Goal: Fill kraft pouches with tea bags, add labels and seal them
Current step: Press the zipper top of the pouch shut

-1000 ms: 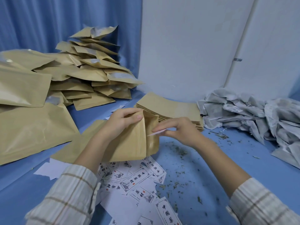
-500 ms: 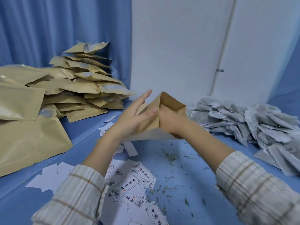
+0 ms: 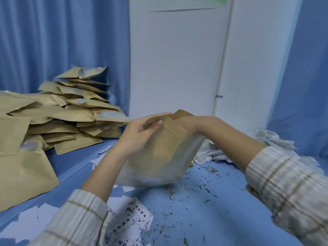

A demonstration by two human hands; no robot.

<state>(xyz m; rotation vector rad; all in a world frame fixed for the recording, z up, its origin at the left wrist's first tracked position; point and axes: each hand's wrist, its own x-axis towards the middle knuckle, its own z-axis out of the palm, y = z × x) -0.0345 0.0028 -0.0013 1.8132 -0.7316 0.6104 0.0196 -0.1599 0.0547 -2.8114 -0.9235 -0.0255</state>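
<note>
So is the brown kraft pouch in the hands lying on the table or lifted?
Lifted: kraft pouch hangs blurred above the blue table, gripped at its top.

Cream shirt sleeves (image 3: 287,189) with thin brown plaid lines, cuffs stopping short of bare wrists

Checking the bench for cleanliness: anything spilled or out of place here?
Yes: loose tea crumbs lie scattered over the blue table, and the printed labels lie in an untidy overlapping heap at the near edge.

Blue curtains (image 3: 62,41) flank a white door (image 3: 177,68) behind the blue table (image 3: 221,219).
</note>
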